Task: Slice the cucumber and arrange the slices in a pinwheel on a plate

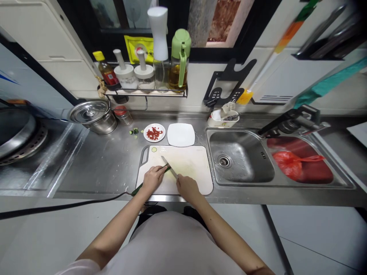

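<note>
My left hand (153, 178) is closed over a long dark green cucumber (137, 190), which lies slantwise across the left half of the white cutting board (197, 162). In my right hand (187, 188) is the handle of a knife (173, 173). Its blade points up and to the left, right beside the cucumber's far end; whether it touches the cucumber I cannot tell. One pale round cucumber slice (154, 149) rests near the board's top left corner.
Behind the board stand a plate of chopped red pieces (154, 133) and a white square plate (181, 134). Green scraps (134, 132) lie left of them, near a lidded steel pot (99, 118). To the right is the sink (243, 156), with a red plastic bag (289, 164).
</note>
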Demonstrator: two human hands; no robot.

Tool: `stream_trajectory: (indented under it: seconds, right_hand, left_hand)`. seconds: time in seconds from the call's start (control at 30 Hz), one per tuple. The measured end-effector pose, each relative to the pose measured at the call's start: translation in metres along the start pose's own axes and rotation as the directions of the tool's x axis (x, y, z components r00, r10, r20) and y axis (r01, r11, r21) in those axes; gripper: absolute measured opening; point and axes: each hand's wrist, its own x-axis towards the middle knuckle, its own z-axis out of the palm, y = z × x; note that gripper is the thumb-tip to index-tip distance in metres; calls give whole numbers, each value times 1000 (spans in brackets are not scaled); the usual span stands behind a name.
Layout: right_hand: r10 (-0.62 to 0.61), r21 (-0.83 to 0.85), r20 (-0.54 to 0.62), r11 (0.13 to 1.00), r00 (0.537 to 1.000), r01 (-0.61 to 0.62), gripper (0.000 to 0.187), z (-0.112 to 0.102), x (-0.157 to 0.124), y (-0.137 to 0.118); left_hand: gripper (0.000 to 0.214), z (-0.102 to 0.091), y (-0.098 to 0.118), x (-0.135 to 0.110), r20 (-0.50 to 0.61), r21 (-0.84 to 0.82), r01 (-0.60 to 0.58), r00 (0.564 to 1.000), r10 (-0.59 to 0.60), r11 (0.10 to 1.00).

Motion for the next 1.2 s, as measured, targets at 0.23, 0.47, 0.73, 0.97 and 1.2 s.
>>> stream_trajectory:
  seconds: [0.23, 0.47, 0.73, 0.97, 1.2]
  right_hand:
    - [-12, -13, 5, 1000, 1000, 12, 29, -4, 3, -4]
    - [-26, -18, -20, 1000, 999, 25, 30, -1, 9, -10]
    - [1, -38, 40, 999, 999, 1, 28, -3, 2, -5]
    - [-39, -51, -30, 998, 999, 38, 28, 2, 16, -10]
    - [-19, -40, 2, 999, 1000, 19, 26, 4, 11, -7]
  left_hand:
    - [36, 0, 0, 0, 9, -23, 5, 1000, -5, 1000]
    - [36, -1, 0, 1, 19, -22, 12, 1000, -11, 1000]
    - [34, -2, 0, 2, 32, -25, 20, 999, -20, 999]
    - [35, -2, -2, 3, 33, -35, 7, 999, -5, 999]
    - [34, -1, -2, 2, 21, -45, 7, 1000, -6, 999]
